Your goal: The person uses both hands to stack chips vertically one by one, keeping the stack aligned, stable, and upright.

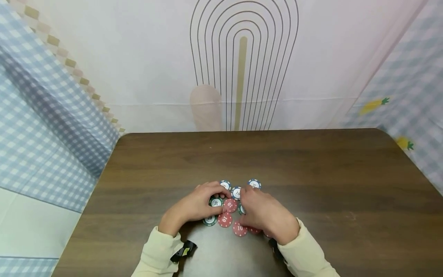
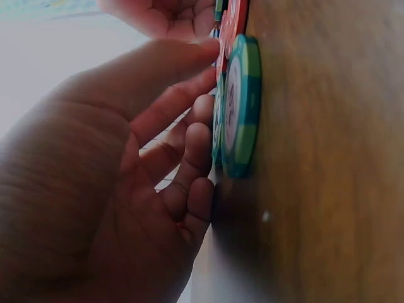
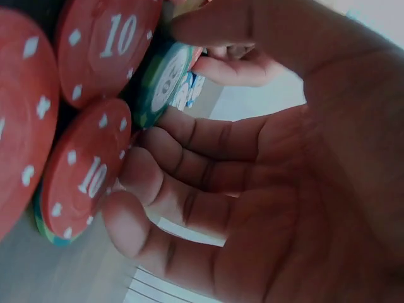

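Note:
Poker chips in red, green and blue lie in a loose cluster near the table's front. My left hand [image 1: 195,206] spans the left side of the cluster, thumb and index fingertips at a red chip [image 1: 230,206], with a green chip [image 1: 216,202] under its arch. My right hand [image 1: 264,211] covers the right side, its thumb by a lower red chip [image 1: 240,229]. In the left wrist view, a green chip [image 2: 243,107] lies just beyond the loosely bent fingers. The right wrist view shows fingertips touching a red chip [image 3: 88,170] and a green chip [image 3: 164,79].
Blue chips [image 1: 254,183] sit along the cluster's far edge. The brown wooden table [image 1: 328,165] extends to both sides. A white patterned cloth [image 1: 155,69] hangs behind it, with blue checked cloth [image 1: 45,115] at the left.

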`<state>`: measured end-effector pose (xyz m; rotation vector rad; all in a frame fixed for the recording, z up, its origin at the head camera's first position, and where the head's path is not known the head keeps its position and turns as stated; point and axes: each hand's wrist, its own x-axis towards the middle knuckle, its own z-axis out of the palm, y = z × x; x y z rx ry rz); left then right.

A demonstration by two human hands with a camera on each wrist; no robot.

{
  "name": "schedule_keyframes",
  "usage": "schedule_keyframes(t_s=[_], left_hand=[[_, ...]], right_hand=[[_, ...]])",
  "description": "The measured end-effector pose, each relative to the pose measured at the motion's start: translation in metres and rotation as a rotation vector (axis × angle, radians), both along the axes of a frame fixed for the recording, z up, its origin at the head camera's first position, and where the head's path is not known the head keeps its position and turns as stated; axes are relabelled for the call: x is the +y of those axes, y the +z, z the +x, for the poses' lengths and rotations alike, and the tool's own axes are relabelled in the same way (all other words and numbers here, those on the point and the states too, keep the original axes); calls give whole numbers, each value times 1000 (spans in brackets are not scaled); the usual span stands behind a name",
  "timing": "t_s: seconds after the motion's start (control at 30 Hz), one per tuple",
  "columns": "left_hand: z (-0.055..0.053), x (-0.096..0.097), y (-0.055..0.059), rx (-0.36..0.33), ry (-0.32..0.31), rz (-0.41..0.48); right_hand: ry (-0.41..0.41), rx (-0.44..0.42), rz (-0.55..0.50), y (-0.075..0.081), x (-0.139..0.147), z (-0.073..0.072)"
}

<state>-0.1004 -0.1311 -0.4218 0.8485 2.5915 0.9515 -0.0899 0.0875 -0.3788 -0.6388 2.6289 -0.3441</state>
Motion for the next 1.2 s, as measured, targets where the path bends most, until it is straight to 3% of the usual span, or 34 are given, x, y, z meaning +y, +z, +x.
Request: schedule_keyframes(t_s=[0.2,0.4,0.57,0.73,1.0,1.2], left_hand=[[-2,1,-1,-13,38,12],[-1,3,-6,3,49,6],[-1,6,-8,3,47,31],[-2,4,-7,5,70,46],[-7,-2,-9,-18,40,94],[-7,-4,-12,-59,37,150]], right_hand=[[10,-62,-4,2,0,-6],[94,32,-96,-7,-8,0],[93,113,-136,-14,-10,4],[95,147,-151,-13,-11,2],[155,229,-177,-10,-10,0],[178,191,-178,-10,-5,4]])
